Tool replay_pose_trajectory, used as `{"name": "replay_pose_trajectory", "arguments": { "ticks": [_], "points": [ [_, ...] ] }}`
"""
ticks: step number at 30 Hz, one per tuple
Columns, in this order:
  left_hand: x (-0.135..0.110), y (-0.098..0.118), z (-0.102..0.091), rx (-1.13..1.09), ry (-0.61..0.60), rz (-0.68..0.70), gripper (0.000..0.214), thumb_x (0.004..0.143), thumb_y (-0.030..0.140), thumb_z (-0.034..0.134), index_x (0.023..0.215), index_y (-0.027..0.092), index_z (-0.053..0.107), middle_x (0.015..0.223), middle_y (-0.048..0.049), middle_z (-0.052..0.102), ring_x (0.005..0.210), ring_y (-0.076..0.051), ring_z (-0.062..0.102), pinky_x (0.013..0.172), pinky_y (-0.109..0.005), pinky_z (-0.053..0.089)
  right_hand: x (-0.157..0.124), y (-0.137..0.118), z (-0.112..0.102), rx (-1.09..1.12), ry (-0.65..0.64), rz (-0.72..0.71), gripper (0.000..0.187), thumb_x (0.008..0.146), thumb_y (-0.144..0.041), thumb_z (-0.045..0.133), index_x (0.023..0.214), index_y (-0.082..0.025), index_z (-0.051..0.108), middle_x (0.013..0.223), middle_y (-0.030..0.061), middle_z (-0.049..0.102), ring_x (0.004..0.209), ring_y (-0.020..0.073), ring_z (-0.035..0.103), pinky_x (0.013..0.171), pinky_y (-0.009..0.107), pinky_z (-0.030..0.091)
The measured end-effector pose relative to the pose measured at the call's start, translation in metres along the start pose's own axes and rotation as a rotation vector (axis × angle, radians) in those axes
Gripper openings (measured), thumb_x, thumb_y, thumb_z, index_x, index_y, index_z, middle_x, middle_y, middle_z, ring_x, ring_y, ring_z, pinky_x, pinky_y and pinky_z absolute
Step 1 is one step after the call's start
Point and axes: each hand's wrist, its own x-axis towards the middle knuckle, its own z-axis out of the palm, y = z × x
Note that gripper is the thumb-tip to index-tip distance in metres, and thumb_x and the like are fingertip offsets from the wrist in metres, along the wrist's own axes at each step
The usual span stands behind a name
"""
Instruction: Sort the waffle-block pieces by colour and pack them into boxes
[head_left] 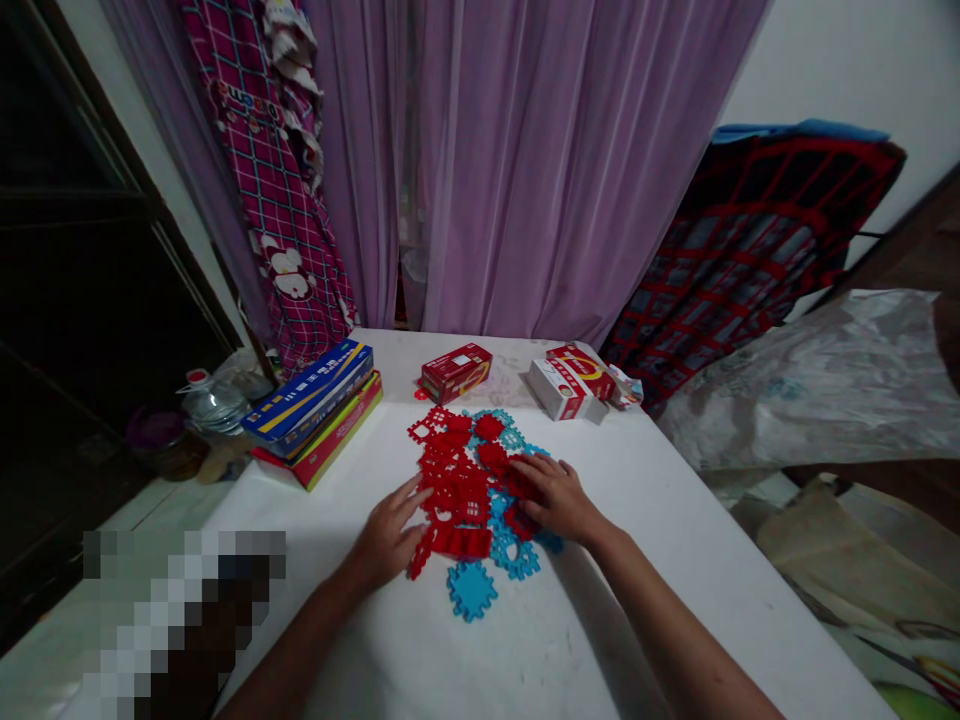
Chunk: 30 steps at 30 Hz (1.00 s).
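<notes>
A pile of flat red and blue interlocking plastic tiles [469, 480] lies in the middle of the white table [660, 520]. My left hand [390, 535] rests at the pile's left edge, fingers spread flat and touching red tiles. My right hand [555, 498] lies on the pile's right side, fingers spread over red pieces. One blue tile [472, 590] sits apart at the near edge of the pile. Neither hand grips anything.
Stacked flat boxes [319, 405] lie at the table's left. A small red box [456, 372] and a red-and-white box [570, 385] stand at the back. Purple curtains hang behind. A water bottle [210, 400] stands off the left edge, a covered heap at right.
</notes>
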Motion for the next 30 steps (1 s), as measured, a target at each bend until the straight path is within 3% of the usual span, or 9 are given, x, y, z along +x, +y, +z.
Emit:
{"name": "replay_pose_trajectory", "arguments": {
  "ticks": [5, 8, 11, 16, 20, 23, 26, 30],
  "points": [
    [-0.004, 0.029, 0.005, 0.098, -0.166, 0.104, 0.044, 0.085, 0.046, 0.061, 0.128, 0.038, 0.060, 0.153, -0.0043, 0.039, 0.140, -0.032, 0.035, 0.116, -0.058, 0.020, -0.010, -0.036, 0.006, 0.127, 0.118, -0.229, 0.045, 0.084, -0.040, 0.057, 0.128, -0.030, 0.062, 0.146, 0.0088, 0.049, 0.137, 0.0331, 0.036, 0.109, 0.058, 0.024],
    [0.006, 0.033, 0.009, 0.197, -0.106, 0.067, 0.036, 0.084, 0.037, 0.063, 0.120, 0.035, 0.065, 0.153, -0.0060, 0.040, 0.141, -0.031, 0.033, 0.115, -0.060, 0.017, -0.011, -0.054, 0.014, 0.123, 0.049, -0.253, 0.035, 0.079, -0.039, 0.064, 0.113, -0.032, 0.071, 0.143, 0.0070, 0.052, 0.138, 0.0361, 0.035, 0.109, 0.063, 0.018],
    [0.017, 0.031, 0.009, 0.224, -0.033, 0.022, 0.031, 0.084, 0.026, 0.060, 0.114, 0.030, 0.068, 0.147, -0.0074, 0.047, 0.137, -0.029, 0.040, 0.115, -0.057, 0.022, -0.007, -0.047, 0.017, 0.120, 0.105, -0.174, 0.033, 0.079, -0.032, 0.063, 0.111, -0.029, 0.072, 0.140, 0.0089, 0.056, 0.136, 0.0350, 0.038, 0.108, 0.062, 0.022],
    [0.040, 0.026, -0.003, 0.158, 0.029, 0.015, 0.028, 0.085, 0.022, 0.055, 0.109, 0.028, 0.069, 0.132, -0.0061, 0.061, 0.123, -0.025, 0.055, 0.109, -0.048, 0.036, -0.003, -0.009, 0.025, 0.291, 0.408, -0.149, 0.025, 0.086, -0.035, 0.054, 0.095, -0.026, 0.075, 0.122, 0.0097, 0.068, 0.118, 0.0292, 0.058, 0.101, 0.051, 0.041],
    [0.090, 0.018, -0.020, 0.104, 0.200, -0.068, 0.030, 0.084, 0.025, 0.058, 0.113, 0.024, 0.066, 0.126, -0.0061, 0.065, 0.117, -0.022, 0.059, 0.104, -0.038, 0.043, -0.008, 0.016, 0.047, 0.452, 0.724, 0.049, 0.031, 0.087, -0.043, 0.050, 0.086, -0.023, 0.075, 0.099, 0.0092, 0.075, 0.095, 0.0260, 0.069, 0.089, 0.045, 0.052],
    [0.142, 0.008, -0.028, 0.133, 0.302, -0.257, 0.040, 0.081, 0.028, 0.062, 0.120, 0.020, 0.060, 0.124, -0.0087, 0.064, 0.117, -0.022, 0.058, 0.102, -0.034, 0.043, -0.018, 0.032, 0.065, 0.522, 0.892, 0.269, 0.036, 0.083, -0.048, 0.053, 0.089, -0.019, 0.074, 0.094, 0.0102, 0.076, 0.090, 0.0270, 0.069, 0.086, 0.043, 0.054],
    [0.189, -0.003, -0.028, 0.198, 0.289, -0.475, 0.058, 0.076, 0.038, 0.069, 0.129, 0.017, 0.053, 0.132, -0.0135, 0.058, 0.124, -0.027, 0.053, 0.104, -0.036, 0.040, -0.026, 0.042, 0.076, 0.605, 0.959, 0.415, 0.042, 0.080, -0.052, 0.054, 0.090, -0.017, 0.074, 0.095, 0.0117, 0.075, 0.090, 0.0283, 0.069, 0.085, 0.042, 0.054],
    [0.231, -0.018, -0.022, 0.243, 0.217, -0.610, 0.086, 0.069, 0.046, 0.074, 0.140, 0.013, 0.038, 0.147, -0.0202, 0.043, 0.136, -0.032, 0.040, 0.108, -0.040, 0.034, -0.025, 0.045, 0.080, 0.692, 0.936, 0.439, 0.042, 0.077, -0.055, 0.057, 0.088, -0.018, 0.075, 0.094, 0.0108, 0.075, 0.089, 0.0281, 0.069, 0.086, 0.041, 0.054]
  ]
}}
